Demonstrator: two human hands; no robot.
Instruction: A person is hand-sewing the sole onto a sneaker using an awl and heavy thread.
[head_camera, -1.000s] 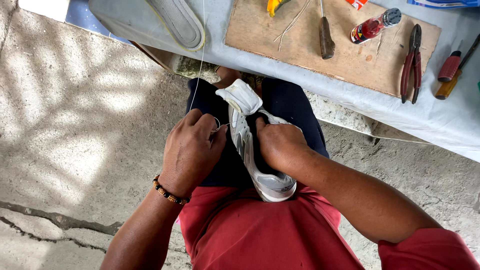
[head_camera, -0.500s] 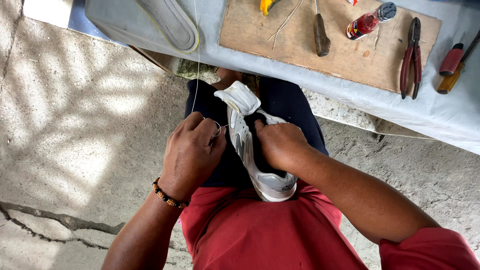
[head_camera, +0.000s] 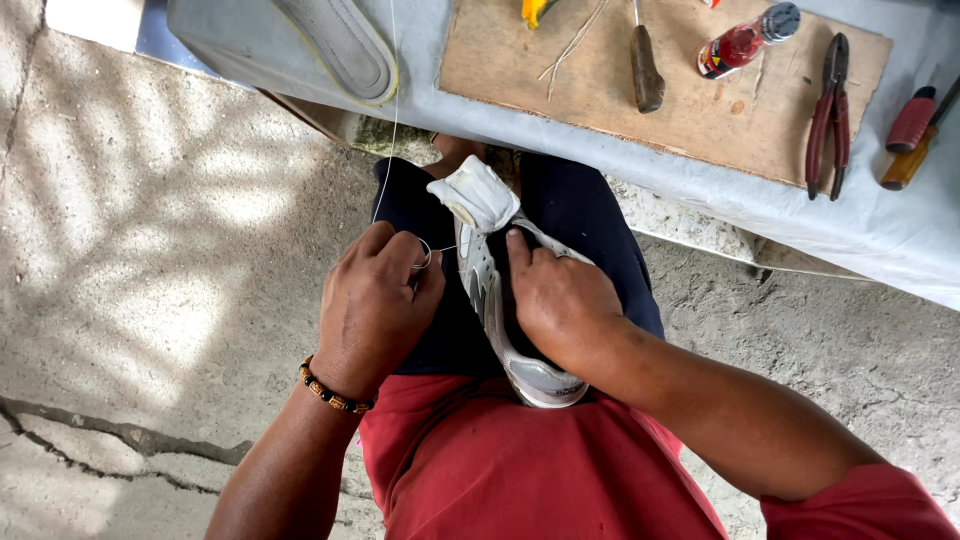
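- The left hand (head_camera: 375, 305) is curled closed, pinching a thin thread (head_camera: 392, 120) that runs up past the surface.
- The right hand (head_camera: 560, 300) is closed around a white sneaker (head_camera: 490, 290), which lies on the person's lap, toe toward the surface.
- The surface (head_camera: 880, 230) beyond carries a wooden board (head_camera: 600, 80), red-handled pliers (head_camera: 828, 115), an awl (head_camera: 646, 65) and a small red bottle (head_camera: 745, 40).
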